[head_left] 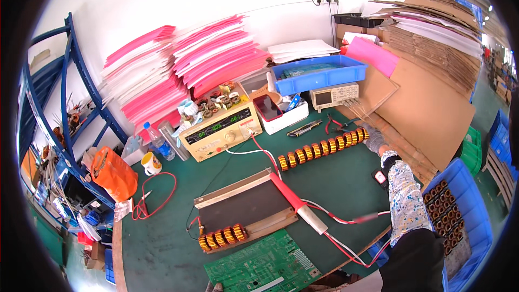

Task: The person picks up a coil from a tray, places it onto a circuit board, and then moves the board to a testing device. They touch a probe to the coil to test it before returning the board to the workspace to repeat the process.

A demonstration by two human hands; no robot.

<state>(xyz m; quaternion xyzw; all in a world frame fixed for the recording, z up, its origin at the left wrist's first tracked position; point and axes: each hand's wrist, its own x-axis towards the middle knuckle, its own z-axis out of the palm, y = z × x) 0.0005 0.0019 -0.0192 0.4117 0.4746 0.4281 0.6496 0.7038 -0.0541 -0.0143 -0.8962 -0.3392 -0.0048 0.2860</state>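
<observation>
The left hand (216, 287) shows only gloved fingertips at the table's near edge, at the left corner of a green circuit board (262, 266); whether it grips the board cannot be told. That board is best kept flat and steady, held by its rim. Just beyond it, a short row of coils (222, 237) stands on the near rail of a dark flat frame (246, 203), at its left corner, and a red-and-white handle (294, 200) lies across the frame's right end. Its leads (341, 220) run toward the table's near right corner; the right sleeve (406, 200) would do well to stay clear of them.

Farther in, the gloved right hand (374, 138) is at the right end of a long row of coils (324, 148), which stretches from mid-table (351, 184) toward the right edge. Its fingers are too hidden to tell whether they are closed. A light touch on the end coil, pressing along the row, should keep the line straight. Pliers (331, 124) lie just past it, near enough to deserve care.
</observation>
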